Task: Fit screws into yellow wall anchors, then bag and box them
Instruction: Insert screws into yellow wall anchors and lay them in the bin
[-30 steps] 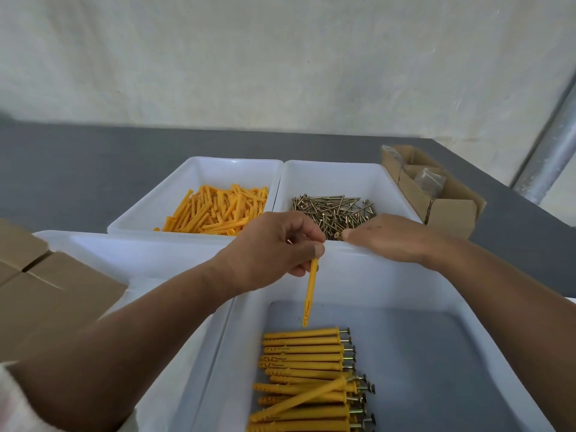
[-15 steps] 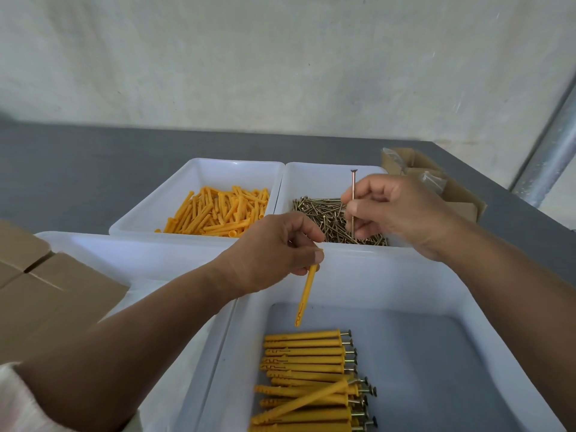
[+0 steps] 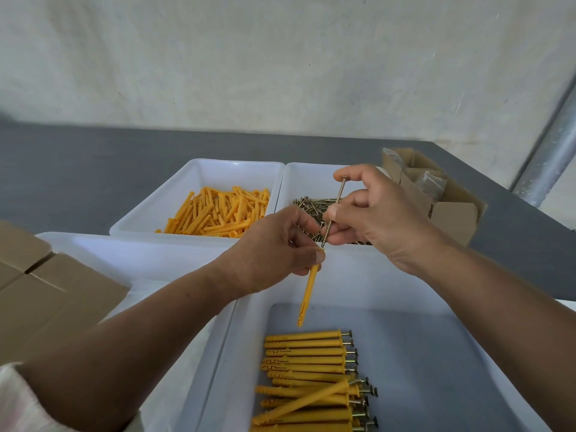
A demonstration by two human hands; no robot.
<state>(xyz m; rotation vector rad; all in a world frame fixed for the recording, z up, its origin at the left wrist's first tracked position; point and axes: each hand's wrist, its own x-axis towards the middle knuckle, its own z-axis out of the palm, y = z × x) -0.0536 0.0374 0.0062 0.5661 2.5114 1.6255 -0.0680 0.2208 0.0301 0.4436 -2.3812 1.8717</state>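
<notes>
My left hand (image 3: 274,251) pinches a yellow anchor (image 3: 308,294) by its upper end; the anchor hangs slanted, tip down, over the near white bin (image 3: 352,275); my right hand (image 3: 371,219) pinches a screw (image 3: 335,210) between thumb and fingers, head up, its point right at the anchor's open end; I cannot tell whether the point is inside. In the near bin the fitted anchors (image 3: 308,369) lie side by side, one slanted across them; beyond, the tray of loose anchors (image 3: 218,213) sits just left of the tray of loose screws (image 3: 308,204); a cardboard box (image 3: 452,216) stands to their right on the grey table (image 3: 78,169).
</notes>
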